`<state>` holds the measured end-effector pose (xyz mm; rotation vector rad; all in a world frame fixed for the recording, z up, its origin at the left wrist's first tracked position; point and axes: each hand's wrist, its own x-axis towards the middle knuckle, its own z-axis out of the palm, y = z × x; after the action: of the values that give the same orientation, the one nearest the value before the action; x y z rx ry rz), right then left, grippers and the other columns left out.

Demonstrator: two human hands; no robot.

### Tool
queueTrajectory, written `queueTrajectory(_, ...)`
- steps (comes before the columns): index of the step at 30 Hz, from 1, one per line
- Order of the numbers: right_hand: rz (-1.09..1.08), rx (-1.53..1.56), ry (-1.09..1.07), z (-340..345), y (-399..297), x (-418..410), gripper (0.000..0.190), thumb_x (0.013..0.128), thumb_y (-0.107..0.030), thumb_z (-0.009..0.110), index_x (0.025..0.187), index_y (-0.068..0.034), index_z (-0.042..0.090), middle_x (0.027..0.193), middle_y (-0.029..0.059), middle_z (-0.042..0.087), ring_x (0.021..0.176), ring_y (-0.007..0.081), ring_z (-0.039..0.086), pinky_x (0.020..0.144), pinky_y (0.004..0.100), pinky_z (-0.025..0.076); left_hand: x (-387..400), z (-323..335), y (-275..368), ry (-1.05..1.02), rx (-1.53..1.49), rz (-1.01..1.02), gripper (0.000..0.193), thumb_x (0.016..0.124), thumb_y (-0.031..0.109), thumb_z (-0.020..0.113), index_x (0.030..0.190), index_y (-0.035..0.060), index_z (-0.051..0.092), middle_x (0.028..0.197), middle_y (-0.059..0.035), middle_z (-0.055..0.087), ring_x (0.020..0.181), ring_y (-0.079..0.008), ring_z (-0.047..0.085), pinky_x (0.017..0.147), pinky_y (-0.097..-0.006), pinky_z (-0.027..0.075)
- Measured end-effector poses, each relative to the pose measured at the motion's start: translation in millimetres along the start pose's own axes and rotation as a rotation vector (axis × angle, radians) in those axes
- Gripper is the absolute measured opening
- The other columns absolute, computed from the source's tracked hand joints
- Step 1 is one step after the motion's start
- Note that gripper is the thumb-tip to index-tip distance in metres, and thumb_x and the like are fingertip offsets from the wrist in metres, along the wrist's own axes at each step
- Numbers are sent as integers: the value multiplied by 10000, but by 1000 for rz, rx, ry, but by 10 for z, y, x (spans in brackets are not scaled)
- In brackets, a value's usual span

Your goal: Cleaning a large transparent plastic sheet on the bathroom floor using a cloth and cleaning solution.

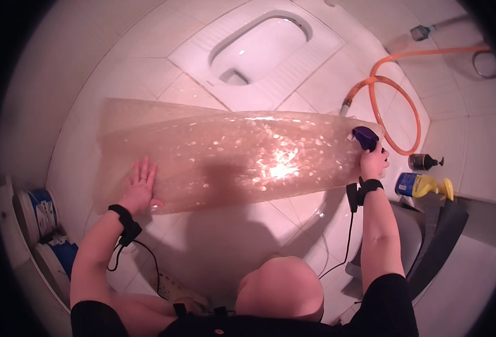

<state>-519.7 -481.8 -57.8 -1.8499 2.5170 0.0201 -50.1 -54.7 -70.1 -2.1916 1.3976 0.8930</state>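
A clear plastic sheet (176, 164), glossy and speckled with wet-looking highlights, lies across the floor before me. My left hand (140, 187) rests flat on its near left part, fingers spread and holding nothing. At the sheet's right end, my right hand (373, 162) grips what looks like a dark purple scrub brush (365, 138). The brush is over the sheet, and its underside is mostly hidden. Bright light glares off the plastic right of its middle, while a shadow falls across the centre. Both wrists carry black straps with cabled modules.
Beyond the sheet is a white squat toilet (258, 54) in the tiled floor. An orange hose (416, 122) coils at right, above a dark pump bottle (421, 162) and a yellow-and-blue bottle (418, 185). Grey padded items (399, 225) are near my right arm; white-and-blue tubs (37, 215) stand left.
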Motion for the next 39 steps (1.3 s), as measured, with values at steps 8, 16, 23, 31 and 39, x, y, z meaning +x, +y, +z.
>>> queueTrajectory(8,-510,181,22,159,-916,-1058,431,783,-224,613,1208,-201,544,1198,135,480,1063,393,479,886,487,453,-81,-90,-37,-2,6,10,1208,617,532,769,1497,131,44,1531,-183,-173,1398,-456,-106,992,-703,266)
queueTrajectory(16,-1437,645,-377,169,-1895,-2925,472,700,-128,666,1162,-173,579,1078,136,530,974,356,500,860,449,448,-109,-519,46,-21,37,165,1037,711,436,754,1462,28,167,1484,-260,221,1371,-401,246,1067,-451,340)
queueTrajectory(23,-270,1611,-1623,-398,-1709,-2369,456,881,-150,498,1319,-32,454,1242,152,557,1114,260,563,983,361,447,-59,-863,728,179,-859,296,815,844,422,635,1442,15,259,1362,-178,468,1251,-309,459,1035,-379,363)
queueTrajectory(31,74,1691,-1773,-551,-1257,-2507,511,856,-222,522,1315,-11,444,1282,166,536,1133,291,554,1011,411,430,101,-846,1577,-361,-2180,686,769,900,658,369,1437,110,308,1403,-72,444,1242,-223,473,1045,-403,375)
queueTrajectory(39,-199,1721,-1375,-880,-1500,-2867,484,952,-217,464,1391,-68,324,1311,101,479,1168,217,513,1004,352,424,-109,-1002,1426,-213,-1813,684,876,750,230,757,1438,110,227,1288,-77,478,1146,-193,516,906,-336,479)
